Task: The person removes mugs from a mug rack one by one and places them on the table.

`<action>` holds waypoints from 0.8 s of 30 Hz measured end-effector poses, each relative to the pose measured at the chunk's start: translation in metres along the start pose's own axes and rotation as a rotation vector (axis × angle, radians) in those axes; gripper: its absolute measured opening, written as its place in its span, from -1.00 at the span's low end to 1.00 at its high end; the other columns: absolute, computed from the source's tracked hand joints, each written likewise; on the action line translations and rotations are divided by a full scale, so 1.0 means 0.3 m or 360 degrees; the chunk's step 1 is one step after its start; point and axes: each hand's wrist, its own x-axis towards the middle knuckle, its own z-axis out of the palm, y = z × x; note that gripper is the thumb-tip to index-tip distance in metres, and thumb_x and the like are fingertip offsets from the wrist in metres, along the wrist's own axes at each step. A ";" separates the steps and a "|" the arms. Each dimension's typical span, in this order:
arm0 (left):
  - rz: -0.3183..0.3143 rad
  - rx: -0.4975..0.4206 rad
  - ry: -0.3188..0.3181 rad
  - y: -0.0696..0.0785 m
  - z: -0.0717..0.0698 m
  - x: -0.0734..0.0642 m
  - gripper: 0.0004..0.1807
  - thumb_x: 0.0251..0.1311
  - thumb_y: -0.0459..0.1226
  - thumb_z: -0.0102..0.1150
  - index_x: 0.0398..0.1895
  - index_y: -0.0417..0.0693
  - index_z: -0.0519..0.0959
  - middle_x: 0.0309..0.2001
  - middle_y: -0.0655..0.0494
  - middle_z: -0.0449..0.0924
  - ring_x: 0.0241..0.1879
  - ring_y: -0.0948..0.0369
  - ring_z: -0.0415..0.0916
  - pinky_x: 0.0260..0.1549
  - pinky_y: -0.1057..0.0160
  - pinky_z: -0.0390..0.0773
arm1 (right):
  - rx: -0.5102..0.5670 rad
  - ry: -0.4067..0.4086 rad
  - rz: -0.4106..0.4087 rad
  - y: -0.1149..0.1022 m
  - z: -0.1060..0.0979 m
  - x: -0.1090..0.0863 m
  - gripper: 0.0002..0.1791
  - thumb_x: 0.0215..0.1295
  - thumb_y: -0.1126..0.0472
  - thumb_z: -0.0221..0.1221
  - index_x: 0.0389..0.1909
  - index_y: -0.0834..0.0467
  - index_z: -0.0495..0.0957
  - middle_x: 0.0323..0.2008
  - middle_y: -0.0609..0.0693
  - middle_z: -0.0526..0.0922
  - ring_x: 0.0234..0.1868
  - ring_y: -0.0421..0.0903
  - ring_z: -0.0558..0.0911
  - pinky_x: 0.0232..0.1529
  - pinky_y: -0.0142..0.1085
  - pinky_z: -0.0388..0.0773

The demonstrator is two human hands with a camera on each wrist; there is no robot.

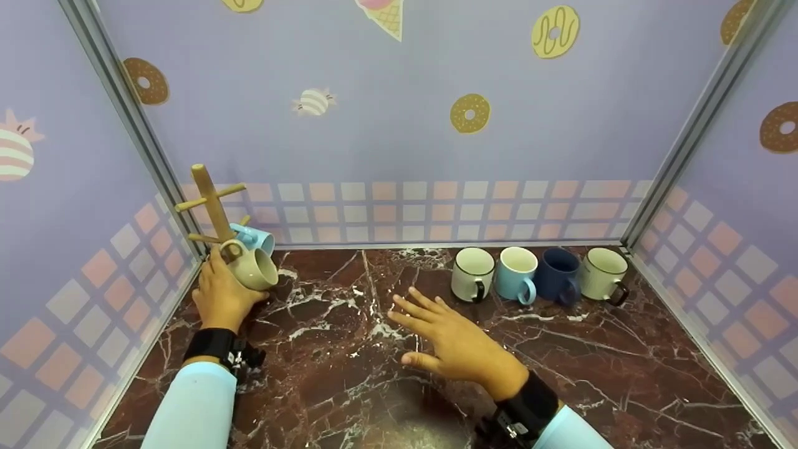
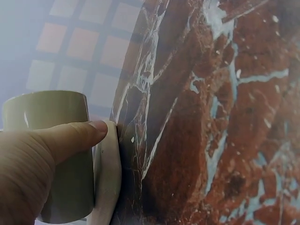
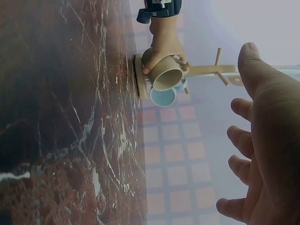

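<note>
At the wooden mug tree (image 1: 213,202) in the back left corner, my left hand (image 1: 225,296) grips a cream-green mug (image 1: 254,268) by its body. In the left wrist view the thumb lies across the mug's side (image 2: 70,187), close to the stand's base (image 2: 107,173). The mug is tilted, its mouth facing right, and its handle overlaps a lower peg in the head view. Just behind it a light blue mug (image 1: 265,240) hangs on the tree. My right hand (image 1: 458,343) hovers over the middle of the table, fingers spread, holding nothing.
Along the back right stand a white mug with a black handle (image 1: 469,277), a light blue mug (image 1: 514,277), a navy mug (image 1: 555,277) and a pale green mug with a black handle (image 1: 601,277). Patterned walls enclose the marble table (image 1: 349,386) at the back and sides.
</note>
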 end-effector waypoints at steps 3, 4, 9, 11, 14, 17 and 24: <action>0.0036 -0.0003 0.0054 -0.011 0.004 -0.001 0.71 -0.26 -0.15 0.96 0.89 -0.11 -0.13 0.64 -0.51 0.27 0.60 -0.47 0.29 0.42 -0.63 0.38 | 0.0011 0.0008 -0.0009 0.000 0.000 -0.001 -0.09 0.66 -0.51 -0.01 0.86 -0.23 0.12 0.88 -0.23 -0.07 0.90 0.13 -0.04 0.81 0.35 0.05; 0.0048 -0.0014 0.0072 -0.014 0.005 -0.001 0.69 -0.26 -0.15 0.96 0.88 -0.13 -0.10 0.63 -0.51 0.28 0.59 -0.47 0.30 0.43 -0.63 0.38 | 0.0013 0.0009 -0.0008 0.001 0.000 -0.001 -0.09 0.66 -0.51 -0.01 0.86 -0.23 0.12 0.88 -0.23 -0.07 0.90 0.12 -0.04 0.81 0.35 0.05; 0.0083 -0.0113 0.0124 -0.020 0.008 -0.009 0.62 -0.22 -0.19 0.94 0.85 -0.21 -0.05 0.61 -0.53 0.26 0.57 -0.48 0.32 0.48 -0.60 0.41 | 0.0025 0.0009 0.0003 0.001 -0.001 -0.002 -0.10 0.66 -0.51 0.00 0.85 -0.22 0.14 0.88 -0.24 -0.08 0.90 0.12 -0.04 0.81 0.36 0.04; 0.0093 -0.0144 0.0132 -0.016 0.005 -0.015 0.61 -0.21 -0.21 0.93 0.84 -0.22 -0.05 0.60 -0.55 0.25 0.57 -0.48 0.31 0.53 -0.55 0.40 | 0.0023 0.0008 0.0004 0.001 -0.001 -0.002 -0.10 0.67 -0.51 0.00 0.85 -0.22 0.14 0.88 -0.24 -0.08 0.90 0.12 -0.04 0.81 0.36 0.04; 0.0099 -0.0177 0.0139 -0.005 0.001 -0.022 0.60 -0.23 -0.23 0.94 0.83 -0.24 -0.04 0.60 -0.55 0.23 0.58 -0.48 0.30 0.59 -0.50 0.36 | 0.0016 0.0007 0.0003 -0.001 -0.003 -0.002 -0.10 0.67 -0.51 -0.01 0.85 -0.24 0.13 0.88 -0.23 -0.08 0.90 0.13 -0.04 0.81 0.35 0.05; 0.0086 -0.0180 0.0132 0.010 -0.001 -0.027 0.63 -0.27 -0.22 0.94 0.83 -0.23 -0.05 0.62 -0.55 0.22 0.58 -0.48 0.29 0.61 -0.49 0.35 | 0.0014 0.0005 0.0002 -0.001 -0.003 -0.002 -0.10 0.66 -0.51 -0.02 0.85 -0.25 0.12 0.88 -0.23 -0.09 0.90 0.13 -0.04 0.81 0.34 0.04; 0.0076 -0.0191 0.0170 0.036 0.001 -0.048 0.64 -0.29 -0.19 0.96 0.83 -0.20 -0.03 0.63 -0.51 0.24 0.58 -0.47 0.31 0.62 -0.46 0.35 | 0.0002 0.0004 0.0003 -0.002 -0.003 -0.003 -0.10 0.66 -0.53 -0.05 0.85 -0.24 0.14 0.88 -0.23 -0.08 0.90 0.13 -0.04 0.81 0.34 0.04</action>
